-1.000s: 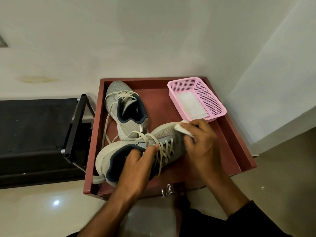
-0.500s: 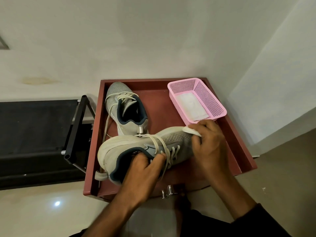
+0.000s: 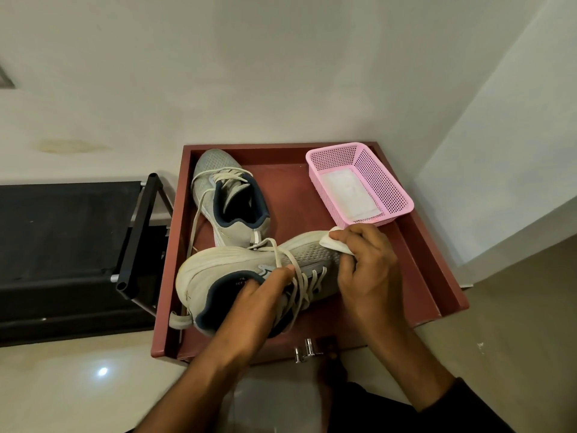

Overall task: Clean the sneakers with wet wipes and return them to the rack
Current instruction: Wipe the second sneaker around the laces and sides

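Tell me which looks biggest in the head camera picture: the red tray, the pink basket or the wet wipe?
Largest to smallest, as they look:
1. The red tray, holding both sneakers and the basket.
2. The pink basket.
3. The wet wipe, pinched in the right hand.

Your left hand [image 3: 256, 303] covering the tilted sneaker's [image 3: 237, 264] tongue and opening, collar lettering too small to read, your right hand [image 3: 363, 267] hiding its toe, both forearms cut off at bottom edge, black rack [image 3: 71, 245] cropped at left edge.
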